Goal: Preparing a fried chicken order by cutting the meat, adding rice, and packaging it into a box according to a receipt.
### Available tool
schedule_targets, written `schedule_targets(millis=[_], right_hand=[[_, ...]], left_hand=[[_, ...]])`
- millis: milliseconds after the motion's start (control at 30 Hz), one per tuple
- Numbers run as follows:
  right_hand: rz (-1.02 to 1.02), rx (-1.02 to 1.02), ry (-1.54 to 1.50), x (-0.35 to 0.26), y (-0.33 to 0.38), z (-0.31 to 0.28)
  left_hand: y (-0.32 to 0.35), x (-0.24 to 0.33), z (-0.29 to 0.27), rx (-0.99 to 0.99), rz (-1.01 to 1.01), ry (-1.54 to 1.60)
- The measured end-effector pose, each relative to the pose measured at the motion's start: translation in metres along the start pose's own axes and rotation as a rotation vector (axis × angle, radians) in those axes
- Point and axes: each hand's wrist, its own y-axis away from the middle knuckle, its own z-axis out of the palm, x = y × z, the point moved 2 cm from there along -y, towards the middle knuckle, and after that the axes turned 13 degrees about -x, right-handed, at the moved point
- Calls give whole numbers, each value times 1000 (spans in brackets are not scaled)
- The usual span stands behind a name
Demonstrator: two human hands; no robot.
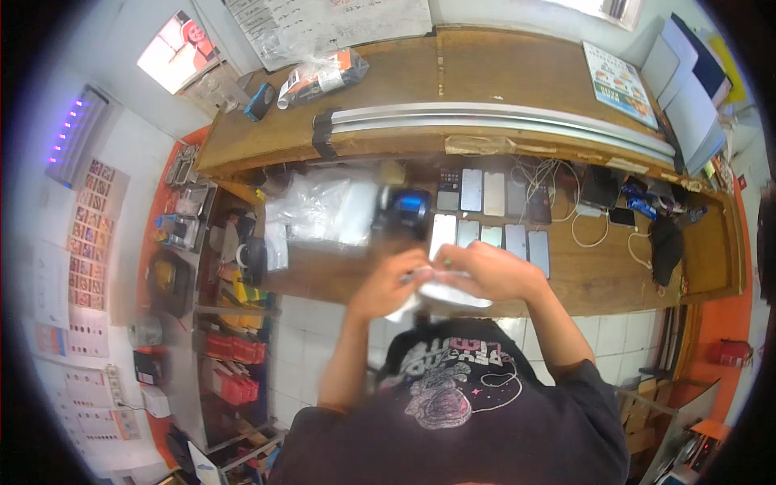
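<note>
Close in front of my chest, at the near edge of the wooden desk, both hands pinch a thin white sheet. Whether it is paper or plastic, I cannot make out. My left hand has its fingers closed on the left side of the sheet. On the other side, my right hand grips its upper edge, with a small green spot near the fingertips. Just beyond the hands lie several phones in two rows, among them a white phone and a pale blue-screened phone.
Clear plastic bags lie left on the desk, beside a dark rounded thing with a blue sheen. White cables tangle at the right, near a black pouch. A raised wooden shelf spans the back, with long metal strips along its edge.
</note>
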Motion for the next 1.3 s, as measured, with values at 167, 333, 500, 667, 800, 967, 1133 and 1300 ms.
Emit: schedule_targets(millis=[167, 333, 500, 667, 800, 967, 1133, 1300], right_hand=[[19, -121, 30, 28, 6, -67], [27, 299, -91, 54, -31, -136], [-76, 720, 76, 88, -112, -142], [-247, 817, 478, 113, -133, -128], [-293, 815, 530, 118, -134, -129], [-256, 788, 629, 119, -133, -127], [-240, 732, 793, 118, -131, -126], [-211, 701, 822, 117, -130, -126]], left_hand=[[41, -39, -46, 444, -214, 82], [39, -70, -41, 807, -195, 241], [22, -89, 0, 571, -492, 139], [-4, -99, 51, 488, -391, 393], [-12, -103, 58, 460, -431, 410], [-9, -105, 53, 434, -425, 538], [-17, -104, 50, 459, -417, 545], [-20, -106, 46, 504, -456, 634]])
